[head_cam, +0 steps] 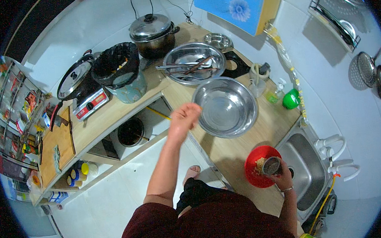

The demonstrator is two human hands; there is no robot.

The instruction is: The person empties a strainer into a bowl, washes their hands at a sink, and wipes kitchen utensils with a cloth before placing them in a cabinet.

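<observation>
My right hand point(283, 176) grips a small metal cup point(272, 166), tilted with its mouth over a red bowl point(265, 180). Small pale-yellow pieces, too small to identify, lie in the bowl beside the cup's rim. Part of the bowl is hidden by the cup and hand. My left hand point(184, 118) is raised at the left rim of a large stainless-steel basin point(227, 108), its fingers curled and blurred. Whether it pinches something small cannot be made out. The basin's inside is shiny, and no food shows in it.
Behind the basin, a steel bowl point(173, 53) holds chopsticks and utensils. A sink point(303, 164) with white taps adjoins the counter at right. Farther left stand a black-lined bin point(128, 90), a lidded pot point(153, 44), an induction cooker point(90, 104), and a cutting board point(55, 137) with a cleaver point(57, 119).
</observation>
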